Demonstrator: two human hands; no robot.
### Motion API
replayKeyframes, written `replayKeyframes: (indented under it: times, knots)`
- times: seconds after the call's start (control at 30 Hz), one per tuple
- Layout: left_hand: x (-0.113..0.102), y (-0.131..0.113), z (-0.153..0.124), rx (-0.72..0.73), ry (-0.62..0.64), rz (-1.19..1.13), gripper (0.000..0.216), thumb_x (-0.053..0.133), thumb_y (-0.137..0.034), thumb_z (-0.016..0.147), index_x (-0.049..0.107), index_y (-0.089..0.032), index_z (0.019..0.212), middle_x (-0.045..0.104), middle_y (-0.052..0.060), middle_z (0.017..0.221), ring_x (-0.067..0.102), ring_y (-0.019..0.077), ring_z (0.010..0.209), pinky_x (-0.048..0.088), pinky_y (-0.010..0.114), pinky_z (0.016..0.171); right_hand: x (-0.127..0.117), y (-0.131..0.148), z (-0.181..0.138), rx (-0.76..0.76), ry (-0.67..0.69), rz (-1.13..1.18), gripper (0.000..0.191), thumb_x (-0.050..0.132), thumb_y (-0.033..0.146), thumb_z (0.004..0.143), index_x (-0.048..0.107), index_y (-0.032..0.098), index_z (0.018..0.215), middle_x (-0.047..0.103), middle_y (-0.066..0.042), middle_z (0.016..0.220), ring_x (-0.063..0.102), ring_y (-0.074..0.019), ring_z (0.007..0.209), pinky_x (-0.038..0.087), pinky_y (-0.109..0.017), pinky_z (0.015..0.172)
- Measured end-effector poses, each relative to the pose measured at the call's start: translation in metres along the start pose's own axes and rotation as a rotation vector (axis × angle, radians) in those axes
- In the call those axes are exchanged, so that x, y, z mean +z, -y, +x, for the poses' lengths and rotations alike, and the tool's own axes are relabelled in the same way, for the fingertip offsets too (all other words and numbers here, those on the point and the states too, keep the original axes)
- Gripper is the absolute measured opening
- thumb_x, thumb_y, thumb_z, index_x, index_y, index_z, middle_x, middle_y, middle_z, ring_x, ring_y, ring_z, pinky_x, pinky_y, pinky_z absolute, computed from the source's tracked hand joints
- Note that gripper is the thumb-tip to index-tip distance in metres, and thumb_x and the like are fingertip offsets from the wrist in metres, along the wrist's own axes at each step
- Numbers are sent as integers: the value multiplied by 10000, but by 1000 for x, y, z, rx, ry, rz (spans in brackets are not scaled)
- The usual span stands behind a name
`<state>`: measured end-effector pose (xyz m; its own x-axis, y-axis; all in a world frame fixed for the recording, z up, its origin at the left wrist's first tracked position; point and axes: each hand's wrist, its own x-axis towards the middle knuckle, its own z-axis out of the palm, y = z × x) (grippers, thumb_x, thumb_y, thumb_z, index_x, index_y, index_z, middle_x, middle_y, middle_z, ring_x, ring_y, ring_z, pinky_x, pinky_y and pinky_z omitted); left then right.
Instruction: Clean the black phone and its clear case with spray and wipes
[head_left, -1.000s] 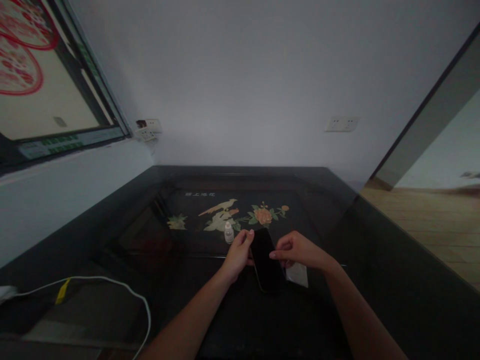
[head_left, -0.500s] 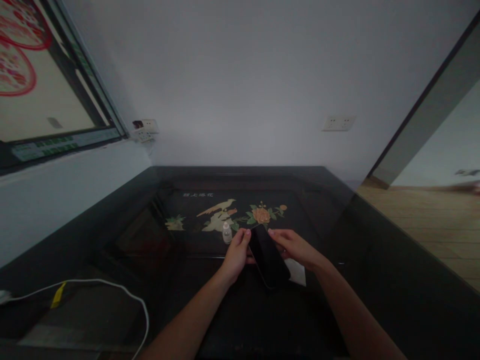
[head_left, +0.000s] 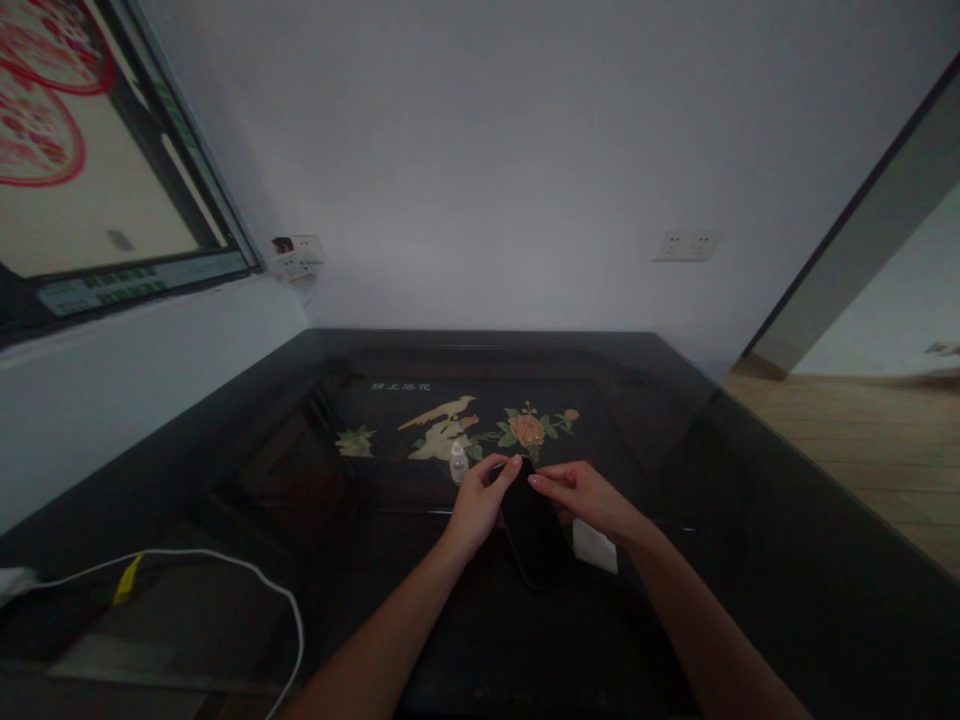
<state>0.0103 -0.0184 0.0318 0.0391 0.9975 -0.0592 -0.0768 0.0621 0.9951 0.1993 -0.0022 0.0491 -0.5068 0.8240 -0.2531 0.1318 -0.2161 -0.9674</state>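
A black smartphone (head_left: pixel 534 540) is tilted over the dark glossy table (head_left: pixel 465 650), its dark face turned up. My left hand (head_left: pixel 474 510) grips its upper left edge, thumb near the top corner. On the other side, the closed fingers of my right hand (head_left: pixel 589 497) pinch at its upper right edge; the fingertips behind the phone are hidden. A small clear bottle with a white cap (head_left: pixel 459 466) stands just beyond my left hand. Beneath my right wrist lies a white piece of paper or cloth (head_left: pixel 596 547), partly covered.
A white cable (head_left: pixel 255 570) with a yellow tag (head_left: pixel 127 580) curves over the table's left side. Bird and flower decoration (head_left: pixel 450 425) marks the tabletop. The wall (head_left: pixel 480 200) bounds the far edge, and a window (head_left: pixel 135 150) is at left. Wall sockets (head_left: pixel 686 245) sit above.
The phone's top has tipped slightly, and its face lies straighter to me. My right thumb has shifted inward onto its upper edge, and my left thumb reaches further over the top corner.
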Motion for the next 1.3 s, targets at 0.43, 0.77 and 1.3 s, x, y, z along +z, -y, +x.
replayKeyframes:
  times: [0.43,0.77,1.3]
  knots:
    - [-2,1,2,11,0,-59,390,688,-592,823,672,-207,887,635,-10,747,551,137,621,419,208,561,-6,-5,-6,91,184,-42,499,750,599,815,758,140,1010,768,-66,906,689,-168,740,502,-249,666]
    - [-7,-9,0,-7,45,-16,340,704,-537,821,732,-214,924,668,11,798,585,149,692,425,210,602,-4,-3,-8,103,237,-27,492,737,597,831,760,155,1047,753,-43,901,642,-124,672,454,-224,637]
    - [-6,-9,1,82,9,-73,292,765,-475,804,759,-196,888,753,68,928,674,206,865,498,267,775,-9,-1,-9,117,210,-99,476,704,617,851,756,159,967,692,-11,746,519,-88,549,338,-191,524]
